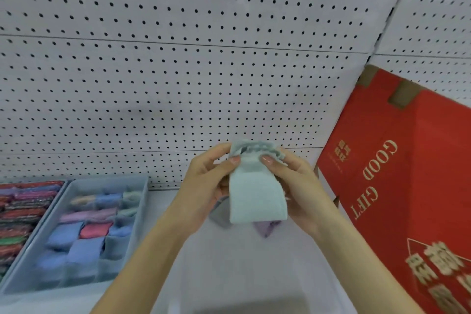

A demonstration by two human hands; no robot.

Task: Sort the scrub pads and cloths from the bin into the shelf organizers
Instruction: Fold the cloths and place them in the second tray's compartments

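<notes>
A pale mint-green folded cloth (256, 194) hangs upright in mid-air at the centre of the view. My left hand (204, 186) pinches its top left edge and my right hand (293, 186) pinches its top right edge, thumbs on the front. Below and behind the cloth lie a grey cloth (220, 214) and a lilac cloth (265, 228) in the translucent white bin (229, 275). To the left, a light blue divided organizer (142, 211) holds rolled blue, pink, red and green cloths in its cells.
A tray of multicoloured scrub pads (23, 214) sits at the far left. A big red "GOOD GIFT" carton (413, 186) stands close on the right. White pegboard (178, 71) backs the shelf.
</notes>
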